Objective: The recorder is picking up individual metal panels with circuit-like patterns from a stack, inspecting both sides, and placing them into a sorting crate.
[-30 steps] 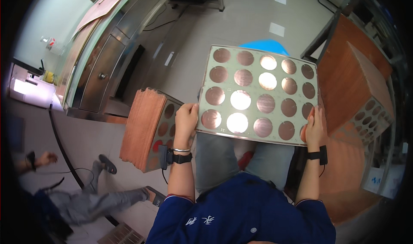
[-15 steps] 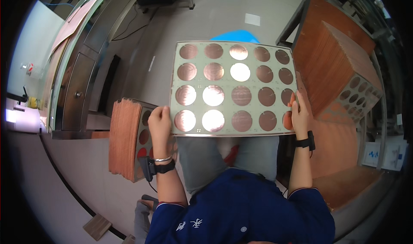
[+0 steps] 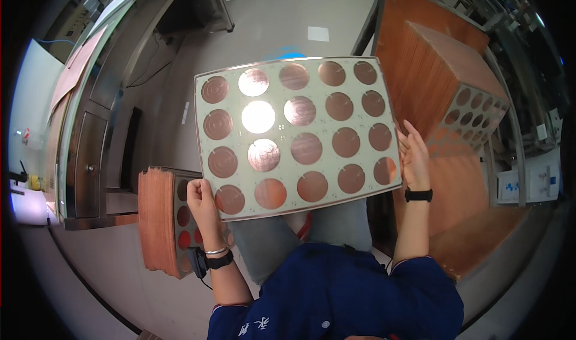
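Note:
A pale green circuit board panel (image 3: 282,169) with rows of round copper discs is held up in front of me, tilted with its left side lower. My left hand (image 3: 203,201) is closed on its lower left edge. At the opposite edge is my right hand (image 3: 415,163), its fingers stretched and apart, the palm side against the panel's rim; the thumb is hard to make out. Light glares off a few of the discs. The panel covers part of my lap.
Left of my legs stands a stack of similar panels (image 3: 161,220), edges outward. A larger stack (image 3: 441,76) leans on a brown wooden rack (image 3: 441,184) at the right. A metal drawer cabinet (image 3: 90,145) is at the left; something blue (image 3: 292,56) shows behind the panel.
The panel has shifted left in view and tilted, its left side dropping. My right hand's fingers, earlier over the panel's edge, are now spread beside it. My left hand keeps its grip.

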`<state>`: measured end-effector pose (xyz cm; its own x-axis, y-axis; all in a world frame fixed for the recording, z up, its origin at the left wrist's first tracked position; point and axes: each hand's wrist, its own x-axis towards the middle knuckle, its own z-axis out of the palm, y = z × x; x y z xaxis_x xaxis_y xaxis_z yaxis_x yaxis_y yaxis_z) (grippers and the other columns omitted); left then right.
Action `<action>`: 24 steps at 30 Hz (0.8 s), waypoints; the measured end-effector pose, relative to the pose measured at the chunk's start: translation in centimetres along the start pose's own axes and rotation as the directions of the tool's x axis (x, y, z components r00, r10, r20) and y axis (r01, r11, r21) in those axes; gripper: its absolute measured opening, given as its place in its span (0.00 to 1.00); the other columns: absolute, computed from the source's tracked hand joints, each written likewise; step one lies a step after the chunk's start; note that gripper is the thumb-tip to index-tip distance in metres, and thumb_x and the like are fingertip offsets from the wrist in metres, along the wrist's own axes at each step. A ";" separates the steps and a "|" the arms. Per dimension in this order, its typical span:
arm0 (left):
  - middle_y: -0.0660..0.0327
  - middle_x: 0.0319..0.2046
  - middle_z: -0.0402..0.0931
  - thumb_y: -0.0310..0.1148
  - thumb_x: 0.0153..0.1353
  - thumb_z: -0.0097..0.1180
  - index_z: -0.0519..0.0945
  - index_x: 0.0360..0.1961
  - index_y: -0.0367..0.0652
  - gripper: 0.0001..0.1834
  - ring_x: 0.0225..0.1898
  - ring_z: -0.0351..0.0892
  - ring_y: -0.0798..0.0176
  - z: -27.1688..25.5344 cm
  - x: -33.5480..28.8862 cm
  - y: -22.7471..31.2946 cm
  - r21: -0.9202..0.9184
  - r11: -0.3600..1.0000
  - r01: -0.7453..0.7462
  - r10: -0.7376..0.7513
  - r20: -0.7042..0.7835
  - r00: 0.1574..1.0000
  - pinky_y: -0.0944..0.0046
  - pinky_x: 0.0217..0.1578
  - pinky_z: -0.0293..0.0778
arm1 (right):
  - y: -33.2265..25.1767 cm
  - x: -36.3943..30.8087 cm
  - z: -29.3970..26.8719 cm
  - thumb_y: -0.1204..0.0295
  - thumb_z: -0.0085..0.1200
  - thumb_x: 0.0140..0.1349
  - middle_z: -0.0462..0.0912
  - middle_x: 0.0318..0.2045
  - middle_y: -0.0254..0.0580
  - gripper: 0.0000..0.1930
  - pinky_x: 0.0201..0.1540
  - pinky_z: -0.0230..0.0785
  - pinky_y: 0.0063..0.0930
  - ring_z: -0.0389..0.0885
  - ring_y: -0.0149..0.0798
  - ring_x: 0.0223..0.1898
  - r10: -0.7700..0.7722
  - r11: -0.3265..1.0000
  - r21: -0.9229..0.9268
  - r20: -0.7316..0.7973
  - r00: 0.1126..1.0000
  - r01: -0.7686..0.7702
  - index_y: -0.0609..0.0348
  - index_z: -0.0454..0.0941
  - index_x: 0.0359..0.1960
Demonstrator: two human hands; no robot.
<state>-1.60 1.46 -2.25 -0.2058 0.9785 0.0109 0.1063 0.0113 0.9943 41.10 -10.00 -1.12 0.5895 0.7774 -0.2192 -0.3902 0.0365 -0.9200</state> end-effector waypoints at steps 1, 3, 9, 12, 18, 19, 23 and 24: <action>0.72 0.24 0.62 0.32 0.66 0.48 0.70 0.30 0.39 0.09 0.26 0.57 0.79 -0.3 0.0 -0.3 -0.002 1.000 -0.012 0.012 -0.006 1.000 0.77 0.27 0.57 | -0.3 -0.1 -0.4 0.66 0.36 0.71 0.74 0.52 0.50 0.21 0.54 0.65 0.27 0.73 0.37 0.52 -0.007 1.000 0.007 0.009 1.000 0.007 0.62 0.61 0.61; 0.72 0.24 0.61 0.31 0.66 0.48 0.69 0.29 0.40 0.09 0.26 0.57 0.79 -1.0 0.0 -0.3 -0.032 0.998 -0.051 0.051 -0.017 0.999 0.77 0.27 0.56 | -1.1 -0.1 -1.1 0.66 0.36 0.71 0.77 0.46 0.47 0.21 0.50 0.68 0.26 0.75 0.36 0.48 0.027 0.999 -0.035 -0.019 0.999 -0.028 0.62 0.61 0.62; 0.70 0.27 0.67 0.32 0.67 0.46 0.69 0.30 0.41 0.08 0.31 0.63 0.77 -2.4 -1.3 0.9 -0.076 0.994 -0.085 0.087 0.024 0.996 0.75 0.33 0.62 | -2.2 -0.7 1.1 0.67 0.40 0.70 0.78 0.39 0.35 0.13 0.46 0.66 0.21 0.73 0.25 0.40 -0.141 0.978 -0.147 0.054 0.989 0.148 0.65 0.74 0.42; 0.69 0.28 0.69 0.35 0.68 0.45 0.69 0.29 0.42 0.11 0.31 0.66 0.75 -3.3 -1.1 1.2 -0.349 0.928 0.129 -0.058 0.207 0.977 0.74 0.35 0.64 | -2.1 -0.7 0.9 0.69 0.41 0.69 0.78 0.36 0.32 0.11 0.44 0.66 0.19 0.73 0.24 0.39 -0.203 0.978 -0.020 0.074 0.976 0.205 0.63 0.74 0.40; 0.68 0.28 0.71 0.37 0.67 0.47 0.72 0.35 0.40 0.10 0.29 0.68 0.75 -4.5 1.1 3.8 -0.527 0.838 0.142 -0.006 0.252 0.968 0.76 0.34 0.66 | -3.9 -1.9 2.9 0.71 0.41 0.69 0.79 0.36 0.33 0.10 0.44 0.66 0.19 0.74 0.24 0.38 -0.221 0.975 0.064 0.125 0.967 0.215 0.63 0.73 0.41; 0.67 0.29 0.72 0.36 0.67 0.48 0.73 0.36 0.40 0.09 0.29 0.68 0.76 -4.3 1.3 4.6 -0.525 0.847 0.082 0.043 0.221 0.974 0.77 0.33 0.66 | -4.3 -1.8 3.3 0.71 0.41 0.69 0.79 0.37 0.34 0.10 0.45 0.66 0.19 0.74 0.25 0.39 -0.248 0.969 0.039 0.127 0.960 0.245 0.63 0.73 0.41; 0.67 0.31 0.74 0.31 0.64 0.51 0.73 0.37 0.40 0.06 0.30 0.70 0.76 -4.5 1.1 5.8 -0.436 0.897 -0.076 0.134 0.104 0.985 0.77 0.33 0.68 | -4.3 -1.5 3.6 0.70 0.43 0.68 0.79 0.36 0.33 0.10 0.47 0.65 0.20 0.74 0.25 0.39 -0.342 0.934 -0.065 0.119 0.932 0.351 0.63 0.72 0.44; 0.67 0.31 0.74 0.31 0.64 0.51 0.73 0.37 0.40 0.06 0.30 0.70 0.76 -4.2 0.9 6.3 -0.438 0.895 -0.082 0.139 0.100 0.985 0.77 0.33 0.68 | -4.3 -1.2 3.1 0.71 0.44 0.68 0.78 0.37 0.32 0.10 0.48 0.64 0.20 0.74 0.26 0.40 -0.421 0.900 -0.079 0.101 0.901 0.429 0.62 0.72 0.45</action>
<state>-5.19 1.53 4.52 -0.0912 0.9862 0.1382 -0.3144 -0.1602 0.9357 39.85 -9.15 4.16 0.6245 0.7486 0.2227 -0.0424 0.3172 -0.9474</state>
